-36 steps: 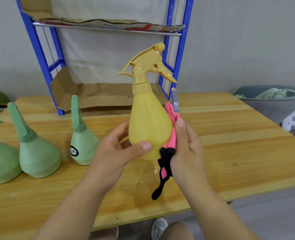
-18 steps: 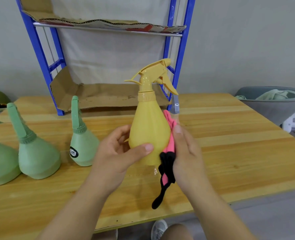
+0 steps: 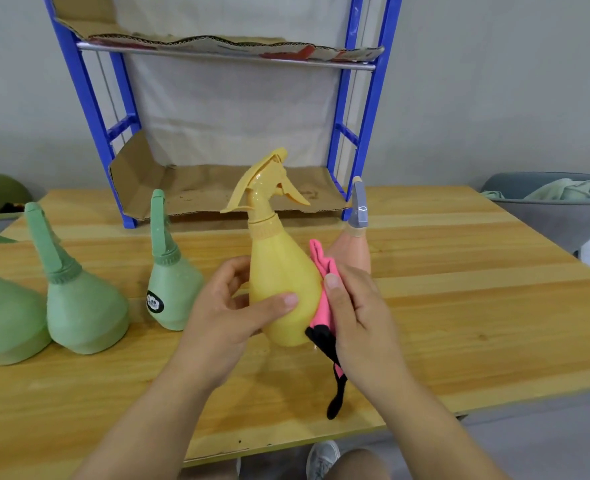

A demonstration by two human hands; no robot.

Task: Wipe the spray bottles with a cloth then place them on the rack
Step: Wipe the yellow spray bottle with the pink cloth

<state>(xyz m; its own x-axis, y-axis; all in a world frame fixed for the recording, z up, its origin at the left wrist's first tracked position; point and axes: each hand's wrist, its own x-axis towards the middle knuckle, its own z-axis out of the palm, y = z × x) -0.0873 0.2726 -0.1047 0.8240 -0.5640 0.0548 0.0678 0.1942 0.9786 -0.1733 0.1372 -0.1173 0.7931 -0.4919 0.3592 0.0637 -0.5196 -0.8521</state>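
- Gripping the yellow spray bottle (image 3: 279, 271) low on its belly with the left hand (image 3: 227, 317) — thumb laid across the front, fingers curled round the back.
- Pinching a pink cloth (image 3: 323, 271) in the right hand (image 3: 359, 317), thumb on top, and pressing it against the right side of that bottle, with a black end of the fabric dangling below the wrist.
- Held roughly upright and leaning a little, trigger to the right, over the near half of the wooden table (image 3: 460, 306); cannot tell whether the base touches the wood.
- Just behind the right hand, standing on the table and partly hidden by it: a peach bottle (image 3: 354, 251) with a grey top.
- Off to the left, apart from both hands: three green bottles (image 3: 79, 306) in a row on the table, the nearest marked with a black oval label, the farthest cut off by the frame edge.
- At the back of the table, beyond everything else: the blue rack (image 3: 89, 98), both visible shelves lined with cardboard (image 3: 200, 192).
- Past the table's right end — a grey tub (image 3: 546, 209) holding pale fabric.
- Below the near table edge: a light shoe (image 3: 321, 459).
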